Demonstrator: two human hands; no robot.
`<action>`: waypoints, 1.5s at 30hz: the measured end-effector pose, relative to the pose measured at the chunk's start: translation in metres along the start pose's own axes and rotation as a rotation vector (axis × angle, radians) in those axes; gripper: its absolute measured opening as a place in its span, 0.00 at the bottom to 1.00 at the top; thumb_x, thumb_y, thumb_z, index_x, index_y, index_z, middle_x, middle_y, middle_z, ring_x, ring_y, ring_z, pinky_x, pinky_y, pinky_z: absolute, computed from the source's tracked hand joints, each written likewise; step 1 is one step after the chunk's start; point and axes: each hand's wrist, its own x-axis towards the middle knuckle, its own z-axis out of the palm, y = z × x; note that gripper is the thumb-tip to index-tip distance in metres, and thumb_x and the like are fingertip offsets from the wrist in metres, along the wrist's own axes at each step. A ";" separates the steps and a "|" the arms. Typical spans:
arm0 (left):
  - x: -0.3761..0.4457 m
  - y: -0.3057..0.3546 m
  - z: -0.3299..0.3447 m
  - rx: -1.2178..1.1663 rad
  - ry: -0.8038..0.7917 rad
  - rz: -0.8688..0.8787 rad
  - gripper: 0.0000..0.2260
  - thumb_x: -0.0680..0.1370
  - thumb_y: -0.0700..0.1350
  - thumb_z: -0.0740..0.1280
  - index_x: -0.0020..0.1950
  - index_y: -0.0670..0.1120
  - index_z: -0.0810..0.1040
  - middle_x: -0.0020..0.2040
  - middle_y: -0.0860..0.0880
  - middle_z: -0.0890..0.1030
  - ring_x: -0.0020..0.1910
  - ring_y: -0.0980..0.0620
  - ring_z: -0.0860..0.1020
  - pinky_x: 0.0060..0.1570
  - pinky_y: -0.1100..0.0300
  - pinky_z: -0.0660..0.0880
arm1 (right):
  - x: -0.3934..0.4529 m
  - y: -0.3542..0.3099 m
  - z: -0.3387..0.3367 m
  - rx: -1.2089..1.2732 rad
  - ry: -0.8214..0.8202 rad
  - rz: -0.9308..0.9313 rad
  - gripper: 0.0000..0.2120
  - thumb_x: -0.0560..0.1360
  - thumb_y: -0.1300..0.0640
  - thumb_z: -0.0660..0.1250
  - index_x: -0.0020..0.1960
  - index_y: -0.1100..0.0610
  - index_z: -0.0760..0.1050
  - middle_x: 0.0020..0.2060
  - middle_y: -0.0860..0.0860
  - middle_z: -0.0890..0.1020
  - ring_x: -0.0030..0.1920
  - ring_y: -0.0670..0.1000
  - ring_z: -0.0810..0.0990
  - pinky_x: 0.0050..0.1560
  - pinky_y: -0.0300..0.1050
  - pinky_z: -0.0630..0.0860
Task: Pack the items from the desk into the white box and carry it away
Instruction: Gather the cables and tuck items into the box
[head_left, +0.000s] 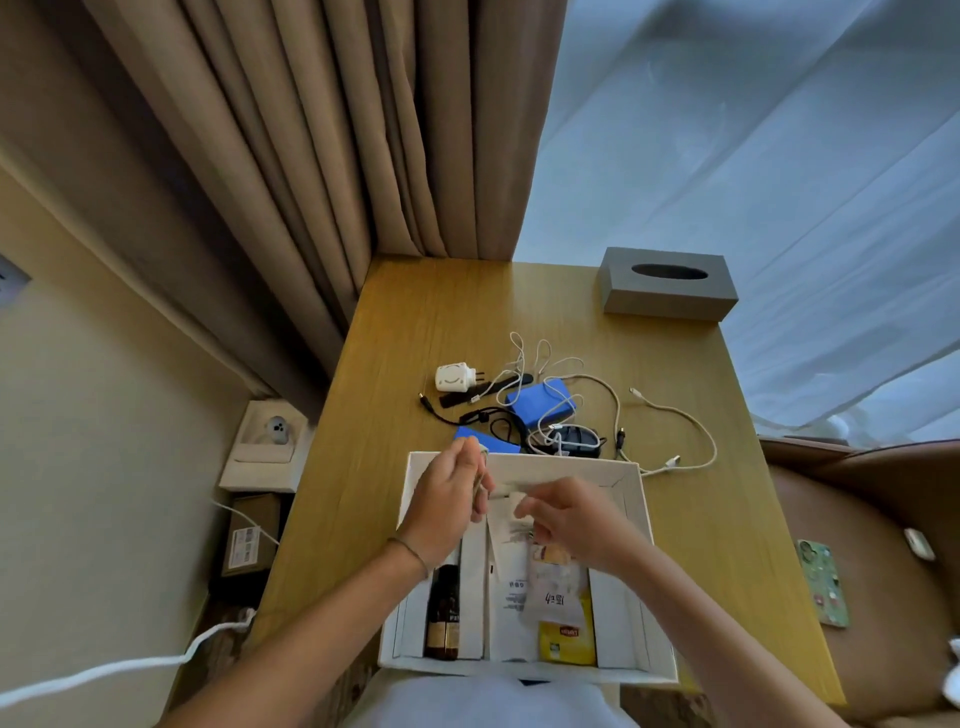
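The white box (631, 499) stands open at the desk's near edge. Inside lie a brown bottle (442, 621), white packets (511, 597) and a yellow tea packet (566, 642). Above the box, my left hand (449, 501) and my right hand (569, 519) both pinch a small white cable piece (506, 488) stretched between them; it is blurred. Behind the box on the desk lie a white plug adapter (453, 376), two blue packs (540, 402), a black device (576, 439), black cords (467, 415) and a long white cable (675, 415).
A grey tissue box (667, 283) sits at the desk's far right corner. Curtains hang behind the wooden desk (415, 322). A brown chair with a patterned phone (826, 582) is to the right. On the left floor are boxes (252, 540) and a white cord (130, 665).
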 end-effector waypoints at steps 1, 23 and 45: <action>-0.001 -0.008 0.001 0.100 -0.027 0.024 0.17 0.86 0.52 0.53 0.42 0.44 0.70 0.37 0.43 0.78 0.32 0.50 0.73 0.32 0.57 0.71 | -0.002 0.005 -0.003 0.002 0.027 0.009 0.11 0.82 0.56 0.63 0.50 0.53 0.84 0.34 0.46 0.82 0.33 0.43 0.80 0.38 0.40 0.78; -0.025 -0.110 0.059 1.218 -0.637 0.269 0.13 0.77 0.55 0.53 0.56 0.54 0.72 0.52 0.48 0.77 0.43 0.48 0.74 0.38 0.55 0.67 | -0.036 0.048 -0.004 0.078 0.138 0.035 0.12 0.81 0.59 0.63 0.45 0.47 0.81 0.36 0.48 0.84 0.36 0.45 0.82 0.40 0.44 0.80; -0.016 -0.049 0.038 0.954 -0.479 0.511 0.12 0.80 0.55 0.62 0.59 0.53 0.80 0.57 0.55 0.79 0.58 0.54 0.74 0.60 0.56 0.72 | -0.030 0.032 -0.013 0.038 0.199 -0.006 0.09 0.79 0.59 0.64 0.47 0.50 0.83 0.35 0.49 0.85 0.37 0.53 0.84 0.43 0.54 0.82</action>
